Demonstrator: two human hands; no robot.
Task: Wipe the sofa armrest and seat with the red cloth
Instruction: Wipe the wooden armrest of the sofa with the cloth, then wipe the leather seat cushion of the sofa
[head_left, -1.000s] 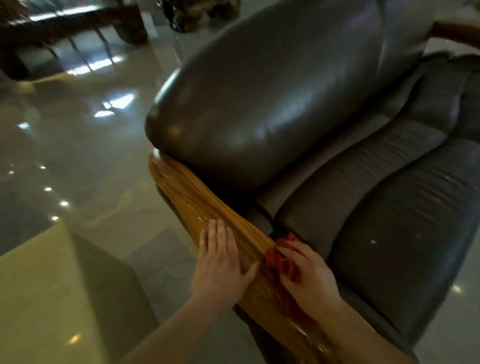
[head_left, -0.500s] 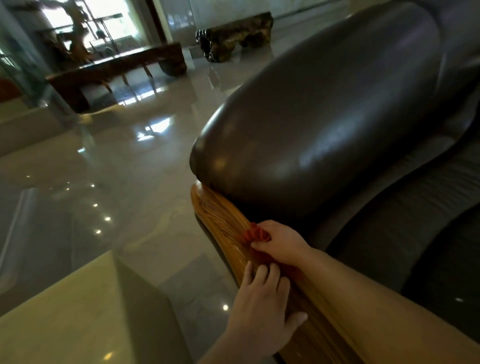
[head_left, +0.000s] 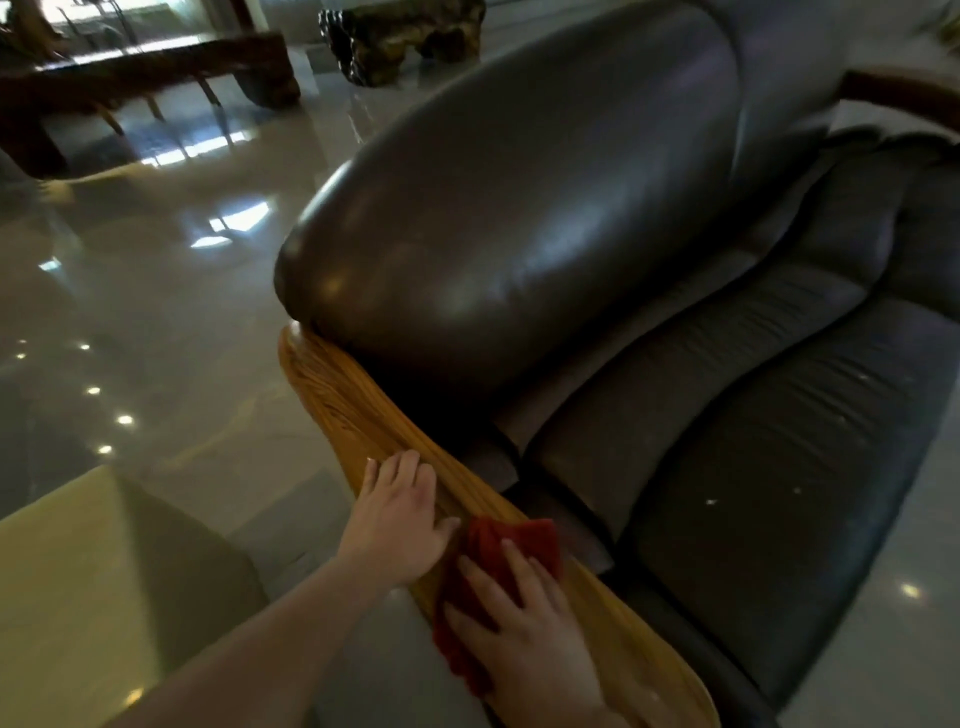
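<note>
Hands first: the right hand (head_left: 524, 644) lies flat, fingers spread, pressing the red cloth (head_left: 498, 551) onto the wooden armrest (head_left: 358, 415); it does not pinch the cloth but pins it under the palm. The left hand (head_left: 400, 525) rests open and flat on the same rail, just beside the cloth, holding nothing.

Sofa (head_left: 519, 208): large, dark, padded leather with a glossy skin. It appears heavy and fixed in place; the surface yields under pressure and should let the cloth glide. The seat (head_left: 753, 467) lies to the right of the rail and shows small pale specks; no hand is on it.

Armrest: a long, rounded, varnished wood rail running from the bottom edge of the view up to the leather bolster. It is hard, smooth and probably slick, so the cloth is likely to slip unless pressed down.

Cloth: small, soft, limp and light, bunched in folds and draped over the rail's near portion. Best control comes from a flat palm over its centre, with the fingertips trapping the leading edge.
</note>
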